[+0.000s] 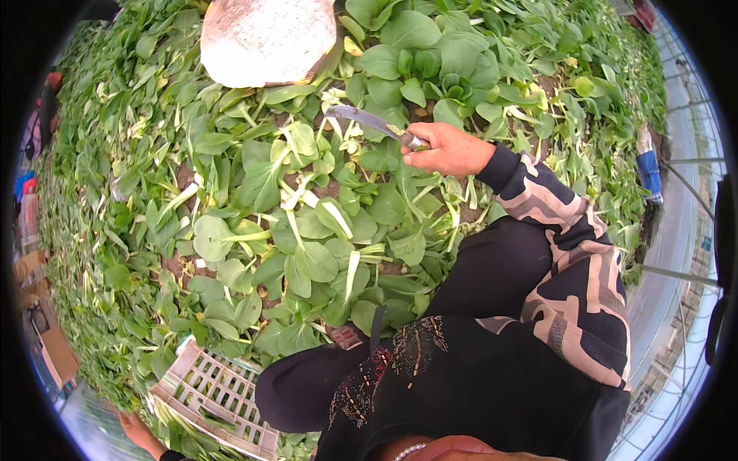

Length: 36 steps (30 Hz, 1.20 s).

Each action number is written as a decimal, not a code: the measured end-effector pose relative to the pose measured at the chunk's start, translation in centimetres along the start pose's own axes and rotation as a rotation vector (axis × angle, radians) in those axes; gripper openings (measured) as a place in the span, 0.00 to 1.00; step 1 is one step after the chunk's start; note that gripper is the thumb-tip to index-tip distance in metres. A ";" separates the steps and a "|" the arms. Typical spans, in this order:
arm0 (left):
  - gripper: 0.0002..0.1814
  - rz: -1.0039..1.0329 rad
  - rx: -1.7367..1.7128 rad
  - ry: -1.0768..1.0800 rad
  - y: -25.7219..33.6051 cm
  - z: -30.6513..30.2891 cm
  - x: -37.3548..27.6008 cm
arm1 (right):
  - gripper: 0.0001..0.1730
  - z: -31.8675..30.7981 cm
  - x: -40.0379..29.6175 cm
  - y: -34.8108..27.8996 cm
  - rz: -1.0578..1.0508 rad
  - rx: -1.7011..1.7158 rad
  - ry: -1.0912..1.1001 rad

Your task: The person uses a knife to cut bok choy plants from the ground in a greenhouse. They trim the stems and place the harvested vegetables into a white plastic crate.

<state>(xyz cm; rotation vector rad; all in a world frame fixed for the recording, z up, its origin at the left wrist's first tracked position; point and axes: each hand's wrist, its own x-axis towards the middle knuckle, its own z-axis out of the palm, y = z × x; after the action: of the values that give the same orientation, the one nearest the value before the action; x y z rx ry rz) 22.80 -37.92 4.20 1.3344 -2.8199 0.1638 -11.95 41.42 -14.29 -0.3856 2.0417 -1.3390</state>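
Observation:
My right hand (452,148) is closed around the handle of a harvesting knife (369,120) with a slightly curved metal blade. The blade points left above cut leaves and standing leafy greens (412,66), which look like bok choy. At the lower left, a hand with a dark cuff, apparently my left hand (140,433), is beside a pale plastic crate (210,397) and some greens; its fingers are partly hidden. Loose leaves with pale stalks (314,262) lie thickly in front of my dark-clothed knees.
A large pale, brightly lit object (268,40) rests on the plants at the top. At the left edge are a cardboard box (59,356) and a reddish crate (29,216). A blue and white bag (648,167) lies at right, near metal framing and plastic sheeting.

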 end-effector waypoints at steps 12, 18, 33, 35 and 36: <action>0.21 1.521 -0.500 -0.231 68.2 11.3 -22.4 | 0.16 1.7 -14.0 20.3 0.392 0.435 0.795; 0.15 1.915 -0.683 -0.471 82.3 13.2 -39.5 | 0.17 0.6 -14.8 24.0 0.375 0.191 0.912; 0.27 1.799 -0.002 -0.161 89.2 19.2 -43.7 | 0.20 -8.2 -15.1 28.5 0.442 0.073 0.837; 0.26 1.772 0.016 -0.175 88.2 20.7 -43.4 | 0.20 -7.6 -15.4 28.1 0.402 0.088 0.836; 0.26 1.737 0.037 -0.204 87.8 21.3 -43.3 | 0.20 -7.4 -15.5 27.9 0.380 0.097 0.836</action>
<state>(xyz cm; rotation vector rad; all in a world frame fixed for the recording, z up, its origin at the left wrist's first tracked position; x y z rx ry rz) -16.87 48.48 -27.24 -1.3957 -3.0849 0.0573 -2.42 67.50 -31.72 0.6957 2.4947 -1.4765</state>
